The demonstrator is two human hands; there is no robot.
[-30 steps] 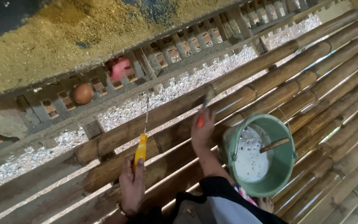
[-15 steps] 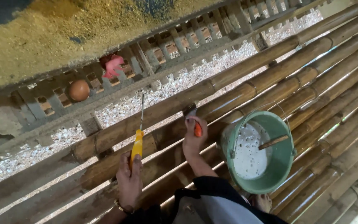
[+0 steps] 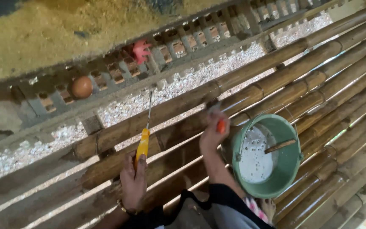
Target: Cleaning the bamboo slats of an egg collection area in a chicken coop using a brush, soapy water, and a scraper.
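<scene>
My left hand (image 3: 133, 183) grips the yellow handle of a long screwdriver (image 3: 144, 136) whose thin metal shaft points up across a bamboo pole (image 3: 162, 113). My right hand (image 3: 212, 135) is closed around a small tool with an orange-red handle (image 3: 220, 126), its blurred tip raised near the pole. Just right of that hand hangs a green bucket (image 3: 291, 167) holding white liquid and a wooden stick (image 3: 279, 146).
Parallel bamboo poles (image 3: 327, 97) run diagonally across the view. Beyond them lie a strip of pale gravel (image 3: 178, 87), a grey openwork block wall (image 3: 119, 74) with an orange ball (image 3: 81, 87) and a pink toy (image 3: 141, 50), then yellowish ground.
My right hand has drawn down and toward the bucket with the orange-handled tool. My left hand keeps the screwdriver on the pole, and the view has shifted slightly.
</scene>
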